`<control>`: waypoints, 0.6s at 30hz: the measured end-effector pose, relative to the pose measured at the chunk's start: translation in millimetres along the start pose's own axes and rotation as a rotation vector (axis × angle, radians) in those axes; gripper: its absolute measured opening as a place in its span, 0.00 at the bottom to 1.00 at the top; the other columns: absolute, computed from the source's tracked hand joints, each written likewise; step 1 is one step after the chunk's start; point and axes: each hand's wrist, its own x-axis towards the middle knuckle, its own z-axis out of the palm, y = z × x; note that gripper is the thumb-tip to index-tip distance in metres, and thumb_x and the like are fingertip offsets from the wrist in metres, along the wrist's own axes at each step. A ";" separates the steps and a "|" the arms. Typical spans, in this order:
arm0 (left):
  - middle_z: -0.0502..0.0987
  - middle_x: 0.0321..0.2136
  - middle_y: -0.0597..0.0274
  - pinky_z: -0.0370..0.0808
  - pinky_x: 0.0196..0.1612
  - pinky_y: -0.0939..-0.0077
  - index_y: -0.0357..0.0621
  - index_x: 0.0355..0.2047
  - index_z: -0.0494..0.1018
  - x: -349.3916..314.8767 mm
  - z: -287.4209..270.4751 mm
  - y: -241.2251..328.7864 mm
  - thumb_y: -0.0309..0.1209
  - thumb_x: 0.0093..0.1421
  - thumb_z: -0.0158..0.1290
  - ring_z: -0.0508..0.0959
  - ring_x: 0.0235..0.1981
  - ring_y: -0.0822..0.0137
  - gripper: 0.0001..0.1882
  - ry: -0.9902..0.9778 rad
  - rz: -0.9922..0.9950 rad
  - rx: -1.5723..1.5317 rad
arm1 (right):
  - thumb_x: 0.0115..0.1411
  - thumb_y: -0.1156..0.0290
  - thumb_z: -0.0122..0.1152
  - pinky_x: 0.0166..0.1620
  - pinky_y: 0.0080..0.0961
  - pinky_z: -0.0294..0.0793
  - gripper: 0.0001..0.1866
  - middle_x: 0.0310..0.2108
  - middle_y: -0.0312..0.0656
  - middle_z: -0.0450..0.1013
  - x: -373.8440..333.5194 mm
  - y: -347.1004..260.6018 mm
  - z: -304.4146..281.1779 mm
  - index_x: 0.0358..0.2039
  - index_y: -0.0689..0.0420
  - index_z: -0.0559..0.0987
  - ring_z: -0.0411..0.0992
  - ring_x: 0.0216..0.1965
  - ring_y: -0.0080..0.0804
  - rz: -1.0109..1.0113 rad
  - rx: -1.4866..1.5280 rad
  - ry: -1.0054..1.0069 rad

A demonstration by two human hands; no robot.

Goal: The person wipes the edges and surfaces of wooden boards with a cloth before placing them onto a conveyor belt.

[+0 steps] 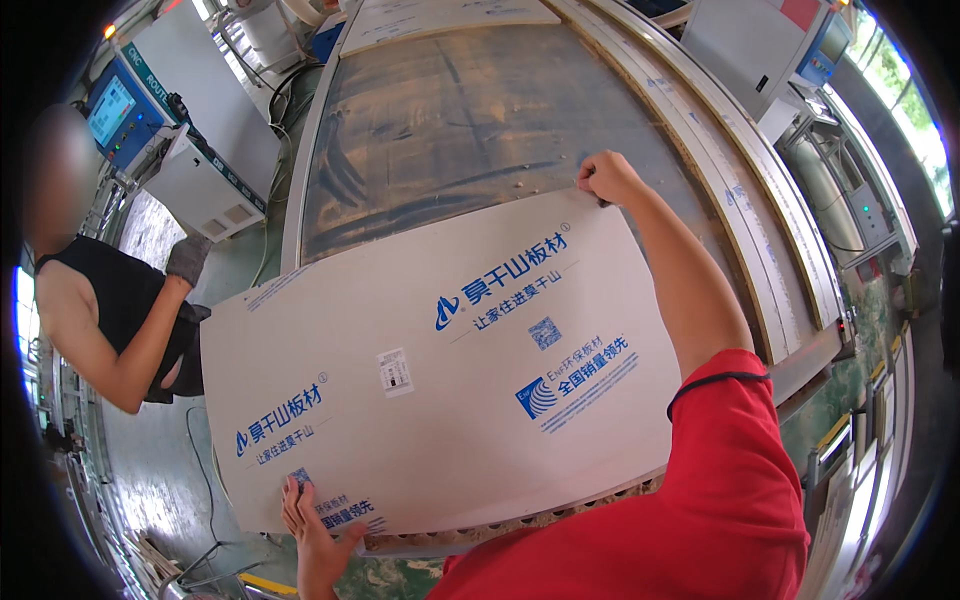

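Observation:
A large pale board (430,390) with blue print and a small white label lies at an angle in front of me, its near edge over a ledge with scalloped cut-outs. My left hand (322,535) rests on its lower left part, fingers stretched out against the surface. At the board's far right corner, my right hand (612,180) is closed with the fingers curled in. A small dark bit shows beneath those fingers; what they hold is not clear.
Beyond the board stretches a dusty dark machine bed (470,120), with another printed board (440,22) at its far end. Long pale strips (700,130) run along its right. A person wearing a grey glove (188,258) stands left, near a control cabinet (205,185).

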 end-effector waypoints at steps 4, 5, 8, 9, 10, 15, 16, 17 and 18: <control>0.47 0.69 0.36 0.41 0.69 0.43 0.35 0.65 0.53 -3.2 0.4 -1.0 0.50 0.48 0.68 0.46 0.69 0.37 0.54 0.009 -0.028 -0.002 | 0.53 0.70 0.65 0.36 0.36 0.77 0.04 0.29 0.43 0.80 13.5 2.1 6.5 0.27 0.50 0.86 0.79 0.34 0.43 0.097 -0.068 0.113; 0.47 0.69 0.36 0.41 0.69 0.43 0.35 0.65 0.53 -1.3 -0.3 -0.1 0.50 0.48 0.69 0.46 0.69 0.37 0.54 0.011 -0.024 -0.003 | 0.54 0.68 0.65 0.36 0.36 0.77 0.04 0.29 0.44 0.80 19.3 19.8 9.0 0.28 0.51 0.86 0.79 0.34 0.43 0.123 -0.145 0.233; 0.48 0.69 0.36 0.42 0.69 0.45 0.34 0.64 0.53 1.5 7.7 -5.4 0.53 0.47 0.68 0.47 0.69 0.38 0.55 0.032 -0.031 -0.023 | 0.57 0.64 0.65 0.37 0.37 0.77 0.08 0.30 0.45 0.80 25.0 41.4 -9.4 0.32 0.53 0.86 0.79 0.34 0.42 0.198 -0.012 0.412; 0.48 0.69 0.37 0.42 0.69 0.46 0.34 0.64 0.53 0.6 8.3 -6.1 0.53 0.46 0.68 0.47 0.69 0.39 0.55 0.030 -0.028 -0.026 | 0.58 0.62 0.65 0.37 0.38 0.77 0.10 0.30 0.46 0.80 20.7 46.7 -17.5 0.33 0.54 0.86 0.79 0.34 0.42 0.238 0.093 0.438; 0.48 0.69 0.37 0.43 0.69 0.46 0.34 0.64 0.54 -1.3 7.2 -7.0 0.54 0.46 0.68 0.47 0.69 0.39 0.55 0.031 -0.033 -0.023 | 0.59 0.59 0.65 0.38 0.38 0.77 0.14 0.29 0.46 0.80 18.4 48.5 -20.5 0.35 0.56 0.84 0.79 0.33 0.44 0.121 0.120 0.384; 0.49 0.69 0.38 0.44 0.69 0.48 0.35 0.64 0.54 -2.3 9.4 -1.1 0.58 0.47 0.66 0.48 0.69 0.41 0.55 0.058 -0.046 -0.034 | 0.55 0.63 0.67 0.39 0.37 0.77 0.10 0.31 0.45 0.80 -5.4 15.8 -18.1 0.33 0.55 0.84 0.78 0.34 0.46 -0.198 0.063 0.090; 0.49 0.69 0.38 0.44 0.69 0.48 0.35 0.64 0.54 -2.1 9.6 -1.0 0.57 0.46 0.66 0.48 0.69 0.41 0.55 0.055 -0.045 -0.031 | 0.53 0.64 0.67 0.39 0.36 0.77 0.09 0.31 0.45 0.80 -7.6 13.6 -16.0 0.32 0.54 0.84 0.78 0.35 0.47 -0.261 0.072 0.053; 0.49 0.69 0.38 0.44 0.69 0.48 0.35 0.64 0.54 -2.0 9.6 -1.6 0.56 0.46 0.67 0.48 0.69 0.41 0.55 0.060 -0.045 -0.025 | 0.52 0.65 0.67 0.39 0.36 0.77 0.09 0.32 0.44 0.80 -5.4 13.4 -14.3 0.33 0.53 0.85 0.78 0.35 0.46 -0.210 0.039 0.017; 0.49 0.69 0.38 0.44 0.69 0.48 0.35 0.64 0.54 -1.8 9.7 -2.6 0.55 0.46 0.68 0.48 0.69 0.41 0.55 0.066 -0.047 -0.020 | 0.51 0.66 0.67 0.39 0.35 0.77 0.09 0.33 0.43 0.80 -3.3 12.3 -11.7 0.33 0.52 0.85 0.78 0.36 0.46 -0.161 0.005 -0.022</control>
